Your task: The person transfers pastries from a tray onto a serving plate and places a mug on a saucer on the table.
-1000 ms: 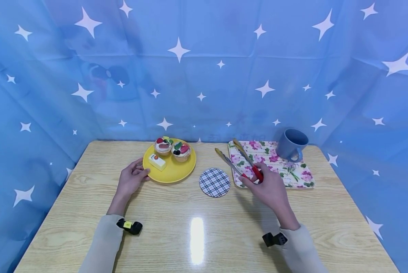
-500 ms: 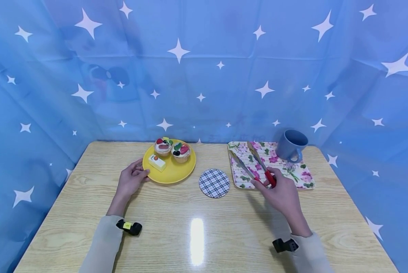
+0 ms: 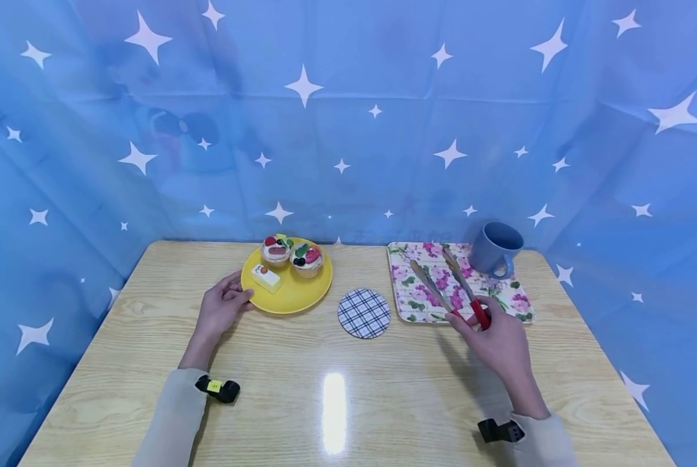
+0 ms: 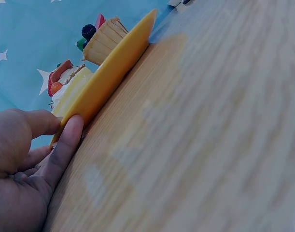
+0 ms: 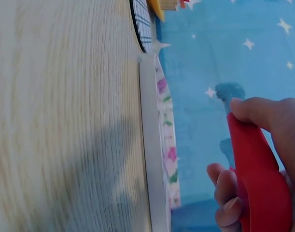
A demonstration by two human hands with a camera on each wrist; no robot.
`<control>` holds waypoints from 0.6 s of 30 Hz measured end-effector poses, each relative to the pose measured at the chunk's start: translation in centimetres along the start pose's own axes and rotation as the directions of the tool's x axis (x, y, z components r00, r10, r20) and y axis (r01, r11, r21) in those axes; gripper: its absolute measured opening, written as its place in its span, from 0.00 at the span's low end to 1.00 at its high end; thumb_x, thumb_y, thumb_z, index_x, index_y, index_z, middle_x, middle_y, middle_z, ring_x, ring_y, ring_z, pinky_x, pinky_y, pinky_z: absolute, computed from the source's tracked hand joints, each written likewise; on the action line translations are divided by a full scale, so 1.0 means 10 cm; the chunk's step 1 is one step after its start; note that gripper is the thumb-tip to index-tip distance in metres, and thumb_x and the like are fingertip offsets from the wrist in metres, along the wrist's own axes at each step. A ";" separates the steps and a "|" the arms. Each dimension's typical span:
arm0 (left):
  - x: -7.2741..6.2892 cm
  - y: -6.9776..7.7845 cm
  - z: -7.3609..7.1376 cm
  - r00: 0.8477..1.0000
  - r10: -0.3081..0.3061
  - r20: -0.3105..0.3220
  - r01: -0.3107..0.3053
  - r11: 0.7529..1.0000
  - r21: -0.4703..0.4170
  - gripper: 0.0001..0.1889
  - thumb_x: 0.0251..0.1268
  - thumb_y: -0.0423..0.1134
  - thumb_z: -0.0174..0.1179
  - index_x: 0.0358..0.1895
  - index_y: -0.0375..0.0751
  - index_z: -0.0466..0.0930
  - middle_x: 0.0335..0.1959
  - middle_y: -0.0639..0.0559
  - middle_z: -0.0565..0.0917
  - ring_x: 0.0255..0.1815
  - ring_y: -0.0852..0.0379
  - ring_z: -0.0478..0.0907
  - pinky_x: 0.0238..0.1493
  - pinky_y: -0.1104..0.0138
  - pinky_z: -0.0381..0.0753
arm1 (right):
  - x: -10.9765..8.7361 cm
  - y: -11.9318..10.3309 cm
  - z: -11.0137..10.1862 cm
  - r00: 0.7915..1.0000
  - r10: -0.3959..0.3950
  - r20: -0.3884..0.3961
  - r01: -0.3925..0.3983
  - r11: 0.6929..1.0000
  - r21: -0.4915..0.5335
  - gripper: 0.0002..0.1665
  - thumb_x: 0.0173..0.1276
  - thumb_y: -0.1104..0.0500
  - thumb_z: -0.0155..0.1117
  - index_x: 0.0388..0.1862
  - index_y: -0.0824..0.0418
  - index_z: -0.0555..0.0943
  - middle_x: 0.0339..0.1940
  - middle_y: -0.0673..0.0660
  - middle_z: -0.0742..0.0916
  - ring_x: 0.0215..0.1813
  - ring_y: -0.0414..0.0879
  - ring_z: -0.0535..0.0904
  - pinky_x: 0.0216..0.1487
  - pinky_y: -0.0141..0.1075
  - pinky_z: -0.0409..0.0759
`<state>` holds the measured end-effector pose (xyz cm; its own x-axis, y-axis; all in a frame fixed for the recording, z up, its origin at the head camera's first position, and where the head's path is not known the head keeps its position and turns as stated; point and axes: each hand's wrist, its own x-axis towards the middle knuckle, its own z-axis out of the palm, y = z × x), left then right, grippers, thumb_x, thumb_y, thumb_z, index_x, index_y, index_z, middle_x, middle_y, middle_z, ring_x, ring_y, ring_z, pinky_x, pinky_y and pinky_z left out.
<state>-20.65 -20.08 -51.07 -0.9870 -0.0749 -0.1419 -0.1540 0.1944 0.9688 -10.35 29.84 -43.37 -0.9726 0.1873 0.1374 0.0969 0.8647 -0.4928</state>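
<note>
At the left, my left hand (image 3: 221,307) pinches the near-left rim of the yellow plate (image 3: 292,299); in the left wrist view its thumb (image 4: 70,137) lies against the rim. Two fruit-topped cupcakes (image 3: 307,261) and a small white-and-yellow cake piece (image 3: 266,277) sit on the plate. My right hand (image 3: 496,337) grips a pair of food tongs (image 3: 463,284) by the red handles. The tongs' metal arms stand apart with nothing between them, above the floral tray (image 3: 409,305). In the right wrist view the red handle (image 5: 258,179) hides part of the hand.
A blue-grey mug (image 3: 493,250) stands upright on the tray's far right part. Between plate and tray lies a round checked coaster (image 3: 364,314). The wooden table (image 3: 278,389) ends at a blue curtain (image 3: 348,117) with white stars.
My right hand has moved right and slightly nearer with the tongs, so their tips have gone from the tray's left edge to over its middle. The left hand and plate keep their place.
</note>
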 end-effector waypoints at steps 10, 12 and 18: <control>0.01 -0.02 0.00 1.000 -0.009 -0.001 0.009 1.000 0.000 0.33 0.75 0.36 0.61 0.80 0.44 0.61 0.47 0.47 0.75 0.36 0.66 0.83 0.45 0.70 0.93 | -0.05 0.12 -0.09 0.998 0.063 -0.014 -0.064 0.998 -0.030 0.53 0.65 0.28 0.67 0.69 0.69 0.72 0.38 0.64 0.88 0.31 0.49 0.79 0.25 0.31 0.74; 0.01 -0.02 0.00 1.000 -0.004 -0.001 0.004 1.000 0.003 0.34 0.75 0.36 0.61 0.80 0.44 0.61 0.47 0.47 0.75 0.35 0.66 0.83 0.45 0.70 0.93 | -0.06 0.14 -0.11 0.997 0.081 -0.014 -0.082 0.996 -0.036 0.54 0.64 0.27 0.67 0.70 0.70 0.72 0.39 0.66 0.88 0.33 0.51 0.78 0.25 0.32 0.74; 0.02 -0.02 0.00 1.000 -0.007 -0.002 0.007 1.000 -0.004 0.33 0.75 0.35 0.61 0.80 0.44 0.61 0.47 0.47 0.75 0.35 0.66 0.83 0.45 0.70 0.93 | -0.10 0.22 -0.13 0.992 0.124 -0.011 -0.124 0.991 -0.044 0.55 0.64 0.27 0.67 0.70 0.70 0.71 0.41 0.67 0.88 0.33 0.52 0.78 0.24 0.31 0.74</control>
<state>-20.78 -20.15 -51.24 -0.9859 -0.0783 -0.1478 -0.1603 0.1901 0.9686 -8.88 32.20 -43.45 -0.9508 0.2981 0.0843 0.2264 0.8545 -0.4675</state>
